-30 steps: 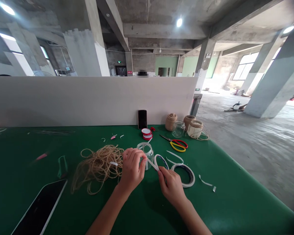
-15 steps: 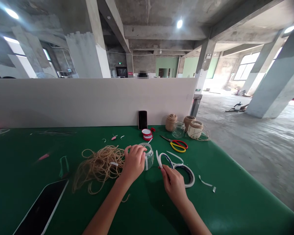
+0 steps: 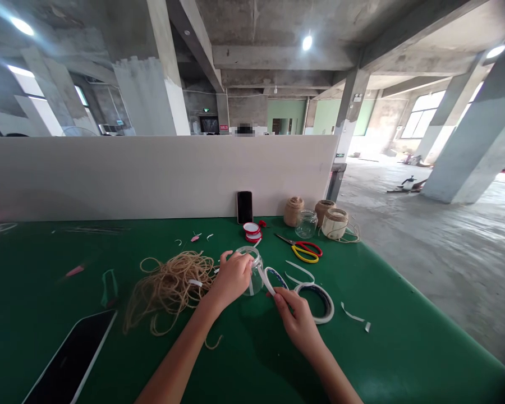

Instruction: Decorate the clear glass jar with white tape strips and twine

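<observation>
A clear glass jar (image 3: pixel 257 282) stands on the green table, a white strip of tape running down its side. My left hand (image 3: pixel 232 276) is closed round the jar near its top; the fingertips are partly hidden. In my right hand (image 3: pixel 297 315) a narrow roll of white tape (image 3: pixel 266 285) is pinched, its near side close against the jar. Just beyond that hand lies a second, larger roll of white tape (image 3: pixel 329 308) with a loose strip behind it. A loose heap of jute twine (image 3: pixel 179 283) lies left of my left hand.
Red-and-yellow scissors (image 3: pixel 306 251) lie behind the tape rolls. Twine-wrapped jars (image 3: pixel 335 224), a bare glass jar (image 3: pixel 306 225) and red-edged spools (image 3: pixel 252 231) stand farther back. A phone (image 3: pixel 244 207) leans on the white partition (image 3: pixel 151 177); a tablet-like device (image 3: pixel 71 359) lies front left.
The tape roll in my right hand has moved left to the jar. My left hand has shifted slightly on the jar, which stays in about the same place.
</observation>
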`<state>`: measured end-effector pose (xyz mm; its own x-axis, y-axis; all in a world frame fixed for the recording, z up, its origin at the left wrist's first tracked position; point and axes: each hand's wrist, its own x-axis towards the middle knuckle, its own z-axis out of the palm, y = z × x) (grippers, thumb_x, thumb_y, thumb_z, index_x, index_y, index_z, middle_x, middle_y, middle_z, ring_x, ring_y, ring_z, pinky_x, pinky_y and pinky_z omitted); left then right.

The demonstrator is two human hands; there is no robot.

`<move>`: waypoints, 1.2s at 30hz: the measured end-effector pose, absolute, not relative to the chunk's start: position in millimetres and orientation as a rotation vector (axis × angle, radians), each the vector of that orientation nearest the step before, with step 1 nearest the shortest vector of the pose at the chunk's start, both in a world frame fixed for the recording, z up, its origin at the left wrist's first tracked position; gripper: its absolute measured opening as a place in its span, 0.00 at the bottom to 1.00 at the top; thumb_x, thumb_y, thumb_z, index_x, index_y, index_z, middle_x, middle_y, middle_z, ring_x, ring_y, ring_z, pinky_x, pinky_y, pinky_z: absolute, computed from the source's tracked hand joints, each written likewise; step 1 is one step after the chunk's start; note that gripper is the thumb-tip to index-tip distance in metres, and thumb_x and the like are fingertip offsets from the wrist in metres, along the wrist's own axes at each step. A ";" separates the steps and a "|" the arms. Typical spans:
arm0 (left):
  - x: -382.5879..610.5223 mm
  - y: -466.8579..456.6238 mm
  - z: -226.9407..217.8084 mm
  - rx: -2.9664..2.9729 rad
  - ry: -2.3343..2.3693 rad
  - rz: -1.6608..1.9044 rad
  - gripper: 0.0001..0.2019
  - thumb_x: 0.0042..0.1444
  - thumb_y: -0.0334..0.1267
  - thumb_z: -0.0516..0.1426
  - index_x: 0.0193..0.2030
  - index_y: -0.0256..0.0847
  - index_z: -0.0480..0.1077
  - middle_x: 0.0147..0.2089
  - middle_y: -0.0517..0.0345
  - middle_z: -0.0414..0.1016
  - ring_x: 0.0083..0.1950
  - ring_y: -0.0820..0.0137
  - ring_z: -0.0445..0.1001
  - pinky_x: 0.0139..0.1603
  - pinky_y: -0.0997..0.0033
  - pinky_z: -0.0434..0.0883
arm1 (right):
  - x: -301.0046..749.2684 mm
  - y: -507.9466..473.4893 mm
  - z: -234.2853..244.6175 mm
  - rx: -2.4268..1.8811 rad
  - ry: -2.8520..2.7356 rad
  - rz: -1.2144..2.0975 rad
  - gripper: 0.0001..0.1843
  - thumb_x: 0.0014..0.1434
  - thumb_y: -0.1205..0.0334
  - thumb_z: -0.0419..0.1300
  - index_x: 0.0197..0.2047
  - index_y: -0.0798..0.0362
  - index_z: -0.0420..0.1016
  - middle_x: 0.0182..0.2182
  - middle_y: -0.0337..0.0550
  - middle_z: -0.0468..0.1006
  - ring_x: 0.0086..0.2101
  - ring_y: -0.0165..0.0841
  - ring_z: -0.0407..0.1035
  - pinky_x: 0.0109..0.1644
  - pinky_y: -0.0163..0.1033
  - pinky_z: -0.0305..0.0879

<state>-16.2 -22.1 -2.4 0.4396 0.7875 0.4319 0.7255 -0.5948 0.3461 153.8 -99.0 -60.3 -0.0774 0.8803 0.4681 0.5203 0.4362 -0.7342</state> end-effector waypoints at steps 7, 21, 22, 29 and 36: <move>-19.4 -25.1 -7.1 2.146 1.256 0.987 0.17 0.61 0.39 0.40 0.29 0.41 0.66 0.28 0.58 0.72 0.33 0.67 0.70 0.35 0.69 0.64 | 154.1 -96.9 -61.9 -1.194 -1.735 0.458 0.18 0.64 0.56 0.46 0.40 0.54 0.74 0.24 0.41 0.73 0.27 0.32 0.64 0.33 0.35 0.58; -15.6 -29.8 -16.1 1.984 1.197 1.065 0.16 0.62 0.40 0.41 0.30 0.41 0.66 0.31 0.59 0.70 0.35 0.68 0.69 0.38 0.71 0.64 | 157.3 -106.2 -20.2 -1.290 -1.887 0.518 0.20 0.65 0.54 0.43 0.32 0.53 0.72 0.18 0.35 0.66 0.20 0.27 0.56 0.31 0.33 0.53; -15.4 -29.9 -16.3 1.978 1.195 1.063 0.16 0.62 0.40 0.41 0.31 0.40 0.66 0.31 0.59 0.70 0.35 0.68 0.69 0.38 0.71 0.64 | 156.5 -107.6 -16.8 -1.309 -1.900 0.513 0.20 0.65 0.55 0.43 0.32 0.53 0.72 0.18 0.35 0.66 0.19 0.27 0.56 0.29 0.33 0.52; -13.8 -31.4 -18.3 1.993 1.213 1.091 0.16 0.62 0.41 0.41 0.28 0.40 0.64 0.28 0.59 0.67 0.33 0.69 0.67 0.37 0.73 0.63 | 150.4 -109.0 -6.8 -1.510 -2.015 0.343 0.18 0.64 0.58 0.43 0.31 0.50 0.71 0.19 0.37 0.68 0.20 0.29 0.60 0.25 0.33 0.44; -11.9 -32.4 -18.8 2.028 1.230 1.103 0.14 0.61 0.40 0.42 0.31 0.40 0.66 0.30 0.58 0.68 0.34 0.68 0.67 0.38 0.73 0.63 | 152.3 -106.1 -1.2 -1.583 -2.008 0.382 0.16 0.64 0.56 0.44 0.30 0.48 0.68 0.21 0.34 0.70 0.21 0.28 0.60 0.26 0.32 0.44</move>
